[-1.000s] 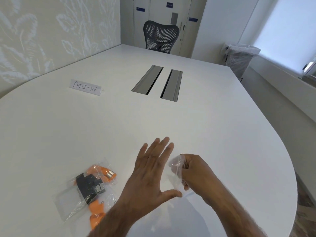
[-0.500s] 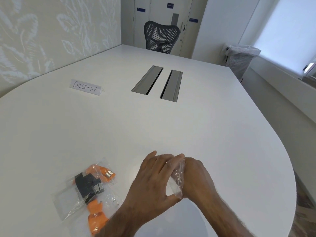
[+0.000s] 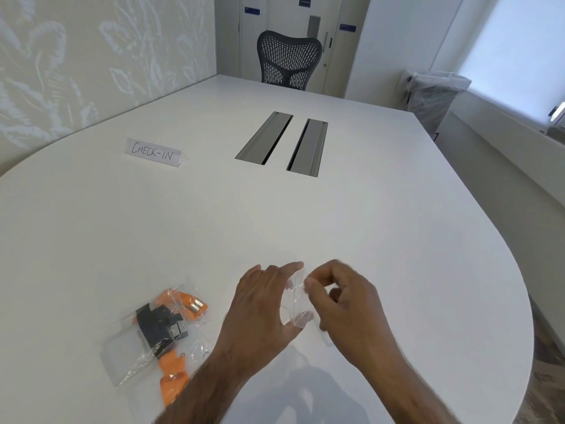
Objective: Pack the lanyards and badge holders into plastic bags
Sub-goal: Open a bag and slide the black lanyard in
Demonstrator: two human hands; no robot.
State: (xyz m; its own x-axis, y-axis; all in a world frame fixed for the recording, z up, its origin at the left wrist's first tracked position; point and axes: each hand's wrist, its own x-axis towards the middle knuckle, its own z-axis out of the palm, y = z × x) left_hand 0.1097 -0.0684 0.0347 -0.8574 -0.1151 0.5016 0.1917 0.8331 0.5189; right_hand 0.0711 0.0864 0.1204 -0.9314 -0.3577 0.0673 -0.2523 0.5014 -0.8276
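Holding a clear plastic bag [image 3: 298,302] between them in the head view, both hands work well nearer the wearer than the CHECK-IN card [image 3: 152,152]; left hand [image 3: 260,307] grips one edge between forefinger and thumb; right hand [image 3: 345,304] pinches the opposite edge with curled fingers, apparently to part the mouth; bag looks empty; orange and black lanyards [image 3: 166,325], partly bagged, lie straight towards the wearer from the card.

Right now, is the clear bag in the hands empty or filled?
Empty: clear bag is see-through with nothing inside; orange lanyards lie apart, left.
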